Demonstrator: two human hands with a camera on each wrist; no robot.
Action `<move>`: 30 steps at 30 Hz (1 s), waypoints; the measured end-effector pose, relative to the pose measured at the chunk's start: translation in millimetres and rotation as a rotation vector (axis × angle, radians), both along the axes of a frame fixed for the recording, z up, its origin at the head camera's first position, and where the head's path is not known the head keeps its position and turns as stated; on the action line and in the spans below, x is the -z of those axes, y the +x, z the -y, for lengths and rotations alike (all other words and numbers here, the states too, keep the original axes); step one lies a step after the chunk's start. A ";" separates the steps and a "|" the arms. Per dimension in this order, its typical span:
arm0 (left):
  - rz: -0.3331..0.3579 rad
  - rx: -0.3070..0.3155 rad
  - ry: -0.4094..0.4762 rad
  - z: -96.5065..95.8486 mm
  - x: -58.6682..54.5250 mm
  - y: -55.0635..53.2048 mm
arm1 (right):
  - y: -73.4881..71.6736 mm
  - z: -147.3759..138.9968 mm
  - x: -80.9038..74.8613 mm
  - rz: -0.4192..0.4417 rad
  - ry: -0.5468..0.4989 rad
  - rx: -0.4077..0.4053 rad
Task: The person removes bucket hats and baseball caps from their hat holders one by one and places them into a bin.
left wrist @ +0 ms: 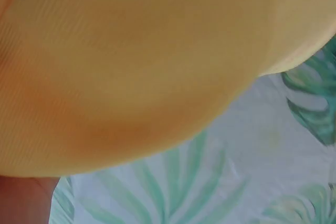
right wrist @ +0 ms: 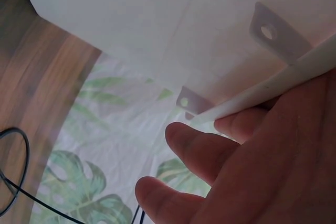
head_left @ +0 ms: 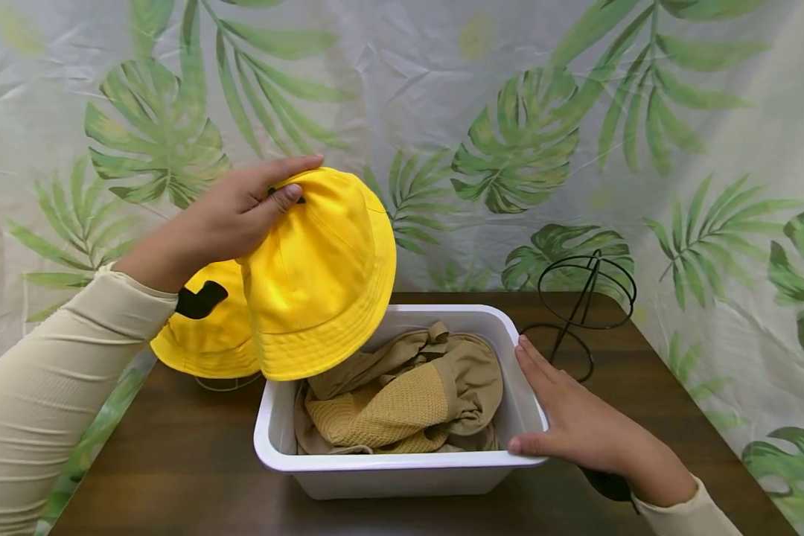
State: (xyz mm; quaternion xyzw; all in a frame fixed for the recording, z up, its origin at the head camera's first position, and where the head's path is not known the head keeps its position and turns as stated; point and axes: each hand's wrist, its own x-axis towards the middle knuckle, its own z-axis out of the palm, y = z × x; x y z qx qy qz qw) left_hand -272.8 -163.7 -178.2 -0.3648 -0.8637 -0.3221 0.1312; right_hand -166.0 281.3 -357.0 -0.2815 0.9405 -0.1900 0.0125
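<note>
My left hand (head_left: 241,212) pinches a yellow bucket hat (head_left: 324,268) by its crown, thumb on the near side, above the left part of a white plastic tub (head_left: 409,462). In the left wrist view, the hat's yellow cloth (left wrist: 131,77) fills most of the picture. My right hand (head_left: 583,420) rests on the tub's right rim with its fingers extended. From below, the right wrist view has the right hand (right wrist: 262,156) against the rim of the tub. Inside the tub lie crumpled tan hats (head_left: 469,372), one part with a woven mesh texture (head_left: 382,409).
Behind my left wrist, another yellow hat (head_left: 208,335) with a black patch sits on a wire stand (head_left: 228,384). A black wire stand (head_left: 579,301) stands at the table's back right. The dark wooden table (head_left: 174,461) meets a leaf-print curtain (head_left: 415,89).
</note>
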 end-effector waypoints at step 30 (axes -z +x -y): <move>0.197 0.811 0.009 -93.8 19.7 -18.7 | -1.3 -2.0 3.4 -0.002 -0.041 -0.012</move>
